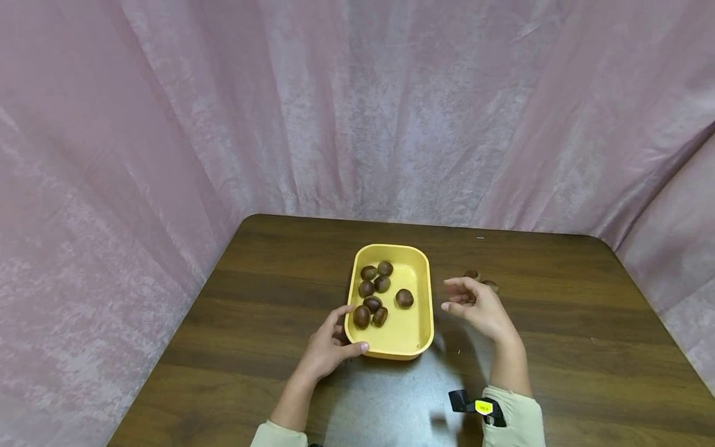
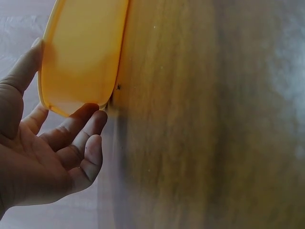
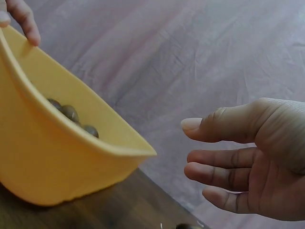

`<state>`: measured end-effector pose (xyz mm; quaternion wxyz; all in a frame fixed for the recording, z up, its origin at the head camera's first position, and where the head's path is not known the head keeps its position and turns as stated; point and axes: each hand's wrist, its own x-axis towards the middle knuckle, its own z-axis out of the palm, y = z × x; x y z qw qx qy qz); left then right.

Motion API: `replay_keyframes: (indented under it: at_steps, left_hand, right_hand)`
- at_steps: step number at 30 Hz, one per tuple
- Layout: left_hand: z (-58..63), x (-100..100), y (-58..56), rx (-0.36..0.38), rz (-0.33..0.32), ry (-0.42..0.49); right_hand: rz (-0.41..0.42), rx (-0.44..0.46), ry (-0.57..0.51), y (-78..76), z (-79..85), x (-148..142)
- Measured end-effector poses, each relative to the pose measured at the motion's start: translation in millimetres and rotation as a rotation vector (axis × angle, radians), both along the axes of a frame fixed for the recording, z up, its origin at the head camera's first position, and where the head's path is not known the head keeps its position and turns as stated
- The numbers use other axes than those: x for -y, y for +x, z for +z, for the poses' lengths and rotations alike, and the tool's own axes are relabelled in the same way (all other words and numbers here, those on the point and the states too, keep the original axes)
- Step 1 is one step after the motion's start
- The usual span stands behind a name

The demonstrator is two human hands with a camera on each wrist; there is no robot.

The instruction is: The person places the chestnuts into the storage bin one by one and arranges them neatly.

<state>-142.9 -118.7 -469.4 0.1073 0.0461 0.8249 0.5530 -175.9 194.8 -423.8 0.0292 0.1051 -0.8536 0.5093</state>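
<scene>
A yellow plastic tray [image 1: 410, 332] lies on the table with several brown chestnuts [image 1: 382, 284] inside. Most of them gather along its left side, while one single chestnut [image 1: 404, 298] is apart near the middle. My left hand [image 1: 326, 347] grips the tray's near left corner, thumb on the near rim and fingers along the left side. To the right of the tray, my right hand [image 1: 475, 307] hovers with nothing in it, its thumb apart from the loosely bent fingers in the right wrist view. Just beyond that hand are loose chestnuts [image 1: 490, 285], partly hidden by it.
The brown wooden table [image 1: 268, 310] has rounded far corners. Pink curtains [image 1: 380, 112] hang behind it and at both sides. A black strap with a yellow tag [image 1: 483, 407] is round my right wrist. A few tiny pale bits [image 1: 480, 238] lie on the tabletop.
</scene>
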Motion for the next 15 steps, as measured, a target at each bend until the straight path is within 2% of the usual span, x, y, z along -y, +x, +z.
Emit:
replay_keyframes:
  at_steps: [5, 10, 15]
  left_hand:
    - [0.4, -1, 0.0, 0.001, -0.001, 0.0]
    - [0.2, 1, 0.8, 0.003, -0.011, -0.001]
    - [1.4, 1, 0.2, 0.0, -0.021, -0.003]
  right_hand:
    - [-0.071, -0.015, 0.044, 3.3, -4.3, -9]
    - [-0.153, 0.015, 0.095, 6.5, -9.7, -15]
    - [-0.237, 0.045, 0.069, 10.7, -14.6, -20]
